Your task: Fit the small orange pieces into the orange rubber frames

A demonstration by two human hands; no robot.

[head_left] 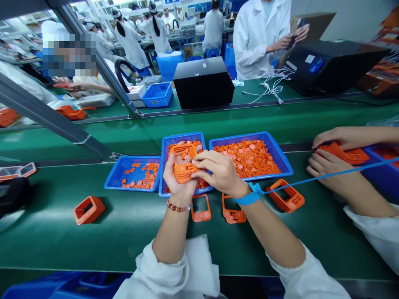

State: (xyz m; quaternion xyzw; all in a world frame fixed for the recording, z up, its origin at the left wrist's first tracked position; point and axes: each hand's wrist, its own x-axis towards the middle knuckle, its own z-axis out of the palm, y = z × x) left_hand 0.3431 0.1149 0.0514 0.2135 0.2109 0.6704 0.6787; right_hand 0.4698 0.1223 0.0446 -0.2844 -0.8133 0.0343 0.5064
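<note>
My left hand (174,177) is closed around a small stack of orange plastic frames (183,168), raised above the middle blue tray (162,182). My right hand (218,168), with a blue wrist strap (249,197), reaches across to the stack's right edge. Its thumb and fingers are pinched there; whether a small part sits between them is hidden. Just below my hands, an orange frame (201,215) and a few stacked frames (234,216) lie on the green surface. A thicker stack of frames (287,202) rests right of my forearm.
Small orange pieces fill the right tray (288,166); fewer lie in the left tray (109,182). Another orange stack (89,209) stands at left. A co-worker's hands (330,162) hold orange frames at right. The blue cord (327,172) runs rightward from my wrist. White sheets (202,261) lie in front.
</note>
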